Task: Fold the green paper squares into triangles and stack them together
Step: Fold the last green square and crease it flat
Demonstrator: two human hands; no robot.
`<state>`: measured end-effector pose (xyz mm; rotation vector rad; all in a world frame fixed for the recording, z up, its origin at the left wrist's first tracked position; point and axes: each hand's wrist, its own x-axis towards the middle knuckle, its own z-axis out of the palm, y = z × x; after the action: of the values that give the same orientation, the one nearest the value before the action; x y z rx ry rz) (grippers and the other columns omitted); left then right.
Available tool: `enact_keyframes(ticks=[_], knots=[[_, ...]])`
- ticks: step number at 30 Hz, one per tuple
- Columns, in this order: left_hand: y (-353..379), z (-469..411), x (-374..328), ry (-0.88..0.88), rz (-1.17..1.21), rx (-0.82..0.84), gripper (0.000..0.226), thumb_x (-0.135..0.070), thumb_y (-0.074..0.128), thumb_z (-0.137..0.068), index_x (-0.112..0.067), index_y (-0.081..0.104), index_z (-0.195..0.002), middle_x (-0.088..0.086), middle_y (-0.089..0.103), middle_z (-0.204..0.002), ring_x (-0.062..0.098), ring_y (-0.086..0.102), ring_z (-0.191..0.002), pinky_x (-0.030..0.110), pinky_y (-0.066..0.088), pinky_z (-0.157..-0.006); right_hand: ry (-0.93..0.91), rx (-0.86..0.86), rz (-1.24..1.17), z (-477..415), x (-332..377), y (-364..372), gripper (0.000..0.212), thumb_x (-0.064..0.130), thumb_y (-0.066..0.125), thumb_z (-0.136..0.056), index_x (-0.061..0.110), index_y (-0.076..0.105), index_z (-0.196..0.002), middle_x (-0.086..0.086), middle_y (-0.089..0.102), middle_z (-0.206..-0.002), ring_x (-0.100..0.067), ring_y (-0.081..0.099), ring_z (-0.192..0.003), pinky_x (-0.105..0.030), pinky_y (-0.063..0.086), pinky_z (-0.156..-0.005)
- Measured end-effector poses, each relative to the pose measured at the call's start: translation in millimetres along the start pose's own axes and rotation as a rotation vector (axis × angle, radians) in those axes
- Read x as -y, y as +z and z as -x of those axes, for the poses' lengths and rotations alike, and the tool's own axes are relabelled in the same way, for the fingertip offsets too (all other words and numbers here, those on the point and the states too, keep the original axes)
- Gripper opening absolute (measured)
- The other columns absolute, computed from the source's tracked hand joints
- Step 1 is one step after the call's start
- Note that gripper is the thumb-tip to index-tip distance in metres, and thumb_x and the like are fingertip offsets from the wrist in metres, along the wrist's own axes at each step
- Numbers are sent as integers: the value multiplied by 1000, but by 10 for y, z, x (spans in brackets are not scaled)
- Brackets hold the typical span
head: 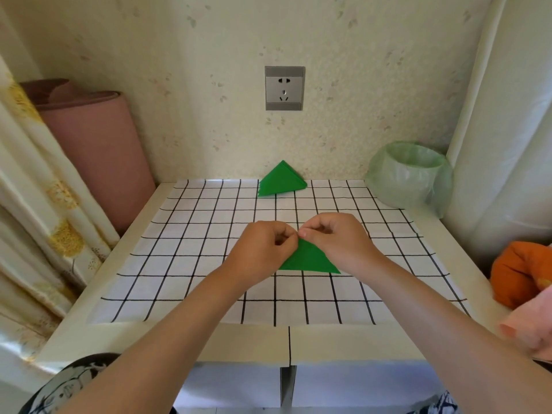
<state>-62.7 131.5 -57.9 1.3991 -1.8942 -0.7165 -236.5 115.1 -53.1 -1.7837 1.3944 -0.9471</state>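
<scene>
Currently left hand [263, 249] and right hand [339, 239] pinch folded green triangle [309, 259] at its far corner; triangle stack [280, 180] lies straight ahead, well apart.

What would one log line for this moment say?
step: folding | left-hand grip: pinches top corner of green triangle | right-hand grip: pinches same corner | folded stack: apart, at checked cloth far edge

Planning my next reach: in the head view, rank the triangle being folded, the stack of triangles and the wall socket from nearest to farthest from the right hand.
1. The triangle being folded: pinched at its top corner by the right hand.
2. The stack of triangles: far table edge, ahead-left.
3. The wall socket: on the wall above the stack.
</scene>
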Motion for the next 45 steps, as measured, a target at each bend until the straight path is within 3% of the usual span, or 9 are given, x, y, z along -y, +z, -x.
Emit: enact_keyframes(ticks=[13, 20, 23, 25, 29, 32, 37, 41, 45], knots=[[-304, -48, 211, 61, -284, 21, 18, -24, 53, -95, -23, 67, -84, -11, 71, -73, 9, 67, -67, 38, 57, -67, 173, -196, -213, -150, -67, -213, 14, 26, 71, -90, 29, 74, -77, 6, 74, -88, -13, 66, -87, -35, 52, -86], [-365, -96, 278, 110, -235, -172, 21, -30, 52, -99, -24, 68, -111, -17, 68, -102, -1, 61, -95, 23, 52, -86, 148, -217, -237, -200, -104, -269, 12, 26, 72, -88, 30, 75, -77, 5, 75, -88, -19, 67, -91, -38, 53, -89], [-260, -127, 218, 107, -132, -100, 35, -38, 57, -96, -27, 61, -129, -23, 56, -115, 2, 52, -112, 20, 41, -98, 101, -152, -220, -211, -55, -169, 10, 26, 72, -88, 29, 76, -80, 8, 75, -86, -15, 69, -89, -37, 54, -89], [-188, -181, 205, 89, -77, -57, 27, -33, 61, -94, -29, 65, -120, -24, 63, -107, -3, 57, -102, 16, 43, -90, 73, -119, -223, -254, -26, -113, 9, 24, 72, -88, 28, 76, -81, 6, 75, -86, -14, 69, -88, -36, 55, -88], [-169, -364, 277, 39, -31, -145, 13, -19, 63, -92, -29, 72, -93, -18, 68, -83, -2, 59, -78, 5, 42, -69, 28, -82, -219, -436, -25, -93, 5, 22, 74, -87, 25, 76, -89, 5, 75, -88, -10, 69, -85, -29, 55, -84], [-185, -546, 396, -20, 89, -238, 12, -18, 63, -93, -26, 72, -91, -10, 69, -85, 0, 59, -76, 7, 43, -68, 59, 12, -158, -624, -83, -148, 13, 18, 72, -88, 19, 75, -101, 7, 73, -90, -4, 68, -78, -15, 52, -70], [-175, -898, 607, -82, 112, -314, 10, -17, 63, -93, -24, 70, -91, -12, 68, -84, -1, 59, -77, 1, 43, -69, 77, 22, 16, -984, -263, -156, 8, 15, 70, -90, 21, 75, -92, 5, 66, -68, 4, 53, -47, -14, 41, -47], [-103, -1167, 848, -75, 9, -230, 12, -15, 67, -89, -16, 70, -100, -8, 67, -85, -1, 57, -75, 0, 42, -69, 32, -42, 91, -1314, -429, -75, 7, 17, 73, -88, 23, 75, -91, 11, 67, -78, -4, 60, -69, -23, 47, -75], [-87, -1445, 1031, -29, -167, -196, 15, -14, 67, -88, -17, 72, -102, -8, 68, -88, 4, 58, -78, 13, 50, -76, 8, -86, 222, -1607, -611, 43, 10, 23, 74, -86, 21, 77, -96, 10, 72, -88, -8, 67, -86, -28, 52, -83]])
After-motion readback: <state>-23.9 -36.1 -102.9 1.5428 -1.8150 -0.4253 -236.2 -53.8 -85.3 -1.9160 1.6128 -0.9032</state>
